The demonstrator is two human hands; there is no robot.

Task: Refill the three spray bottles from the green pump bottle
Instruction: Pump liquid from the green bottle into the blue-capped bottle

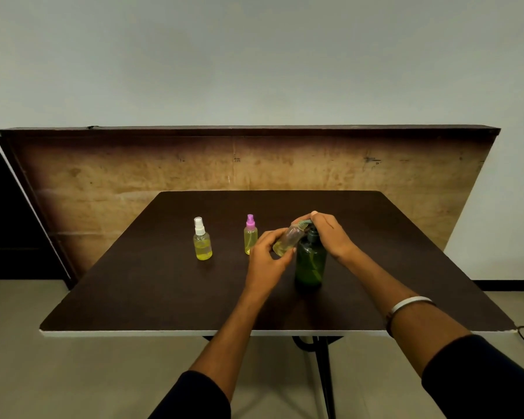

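Right of centre in the frame, on a dark matte table (164, 285) with a pale edge band, stands the pump bottle (310, 264), a round translucent green plastic cylinder with a darker neck. The right hand (330, 234) lies over its pump head, fingers curled down across the top and nozzle. The left hand (266, 255) grips an open bottle (286, 241), small, clear and cylindrical, tilted with its capless mouth up toward the nozzle and a little yellow liquid pooled at its low end; thumb and fingers wrap its lower half. Just left of that hand stands the pink bottle (250, 235), clear plastic with yellow liquid and a pink spray top, partly hidden behind the knuckles. Further left, well apart, the white bottle (202, 243) stands upright, white spray top, yellow liquid filling its lower half. A smooth silver bangle (410, 305) circles the right forearm; both sleeves are dark. Behind the table a worn, stained wooden board (103, 176) leans against a plain pale wall.
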